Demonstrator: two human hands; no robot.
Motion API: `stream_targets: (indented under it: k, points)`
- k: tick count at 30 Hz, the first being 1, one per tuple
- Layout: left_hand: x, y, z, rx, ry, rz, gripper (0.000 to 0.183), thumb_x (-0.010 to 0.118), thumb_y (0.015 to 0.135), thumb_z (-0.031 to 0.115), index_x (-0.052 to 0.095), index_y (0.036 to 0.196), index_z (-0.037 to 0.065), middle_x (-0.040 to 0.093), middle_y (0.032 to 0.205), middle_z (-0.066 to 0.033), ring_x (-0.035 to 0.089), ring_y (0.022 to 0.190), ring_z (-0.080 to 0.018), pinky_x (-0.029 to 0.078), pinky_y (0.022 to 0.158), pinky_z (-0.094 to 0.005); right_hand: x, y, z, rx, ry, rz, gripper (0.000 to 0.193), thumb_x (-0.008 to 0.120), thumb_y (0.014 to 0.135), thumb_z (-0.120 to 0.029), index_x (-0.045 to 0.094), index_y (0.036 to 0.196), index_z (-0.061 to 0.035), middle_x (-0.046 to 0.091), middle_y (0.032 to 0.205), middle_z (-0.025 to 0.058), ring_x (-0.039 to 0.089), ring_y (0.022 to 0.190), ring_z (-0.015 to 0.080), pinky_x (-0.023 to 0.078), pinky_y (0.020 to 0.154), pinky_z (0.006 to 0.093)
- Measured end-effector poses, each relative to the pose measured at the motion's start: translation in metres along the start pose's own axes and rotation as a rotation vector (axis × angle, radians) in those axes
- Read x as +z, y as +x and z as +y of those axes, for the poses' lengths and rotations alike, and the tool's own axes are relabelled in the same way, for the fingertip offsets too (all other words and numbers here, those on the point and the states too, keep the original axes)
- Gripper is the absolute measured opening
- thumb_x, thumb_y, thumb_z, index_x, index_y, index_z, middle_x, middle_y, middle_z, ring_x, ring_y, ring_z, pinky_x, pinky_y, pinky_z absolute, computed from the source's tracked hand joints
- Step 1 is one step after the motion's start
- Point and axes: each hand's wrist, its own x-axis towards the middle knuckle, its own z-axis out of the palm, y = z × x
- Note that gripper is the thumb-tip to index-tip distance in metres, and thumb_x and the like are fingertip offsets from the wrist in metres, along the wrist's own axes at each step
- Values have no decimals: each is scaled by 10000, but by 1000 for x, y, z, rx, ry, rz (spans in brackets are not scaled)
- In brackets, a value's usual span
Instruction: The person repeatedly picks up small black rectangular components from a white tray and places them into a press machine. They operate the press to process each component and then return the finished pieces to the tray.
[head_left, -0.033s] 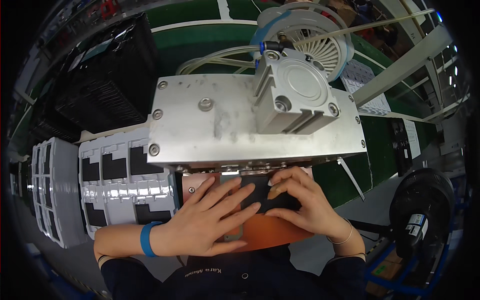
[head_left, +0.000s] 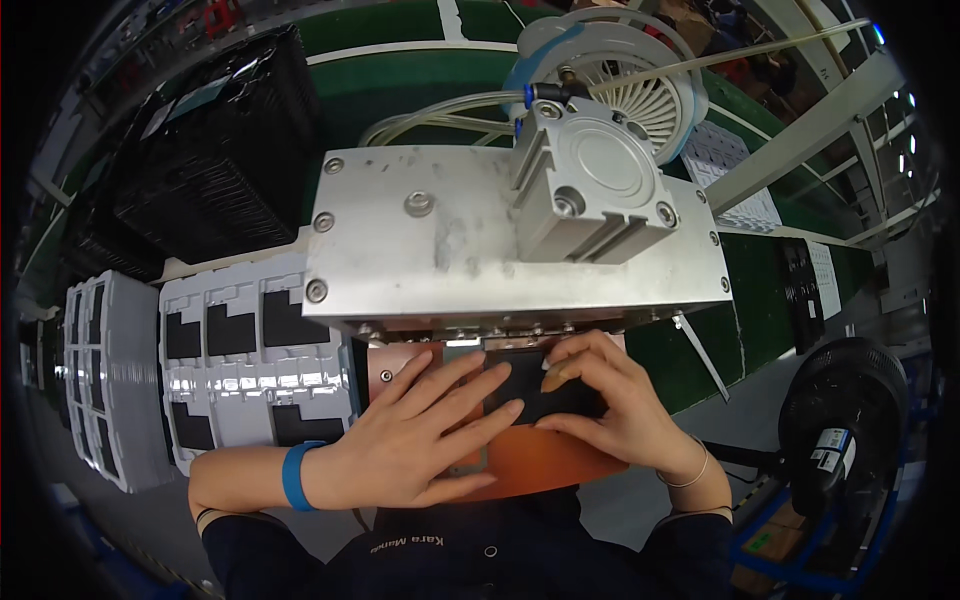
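Observation:
A flat black rectangular piece (head_left: 530, 388) lies on the copper-coloured plate (head_left: 395, 364) under the front edge of a silver metal press (head_left: 430, 255). My left hand (head_left: 415, 430) lies flat with its fingers spread, its fingertips resting on the left part of the black piece. My right hand (head_left: 615, 410) arches over the right part, thumb near the front edge and bent fingers above it, with a gap between thumb and forefinger. A tan covering shows on one right fingertip. A small white bit beside it is too small to name. An orange surface (head_left: 545, 455) extends in front.
White trays (head_left: 240, 375) holding black cut pieces lie at the left, beside a tray stack (head_left: 120, 380). Black crates (head_left: 215, 160) stand behind them. A pneumatic cylinder (head_left: 600, 185) tops the press, with a white fan (head_left: 640, 90) behind it. A black round device (head_left: 845, 410) stands at right.
The view has shifted slightly, so the press appears a little to the right and higher. Both hands keep nearly the same pose on the black piece.

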Motion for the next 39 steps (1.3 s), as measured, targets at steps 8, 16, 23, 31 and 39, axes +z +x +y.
stream_targets:
  k: [8,16,23,31,39]
  points:
    - [-7,16,5,-45,-133,316,262,791,763,130,704,968,-6,675,940,-123,653,775,-226,514,632,-310,-23,-10,24,435,731,26,338,774,723,127,542,886,-58,590,907,-4,578,879,52,518,795,230]
    - [-13,-19,20,-497,-990,154,301,771,849,114,533,695,15,495,629,64,396,605,10,314,508,-201,25,-14,-51,225,681,7,298,819,762,-10,567,919,-26,632,923,53,646,927,113,546,789,275]
    - [-44,-181,-19,-990,-679,944,258,737,874,114,540,719,50,475,653,82,386,600,-5,308,512,-193,62,55,-81,-415,-36,-201,321,780,804,-198,651,1041,-25,667,951,100,655,934,244,541,767,330]
    - [-6,-218,-22,-1215,276,899,246,830,753,167,681,802,-22,494,614,-15,501,574,-117,416,538,-269,192,118,-101,-284,-762,-671,453,815,705,-436,709,792,-5,695,832,139,655,908,277,553,722,391]
    - [-26,-255,-61,-751,563,596,124,748,782,118,653,780,38,606,780,-58,552,887,-277,450,792,-392,195,125,-88,-116,-579,-613,358,819,730,-303,690,904,-18,698,822,144,672,883,320,549,730,407]
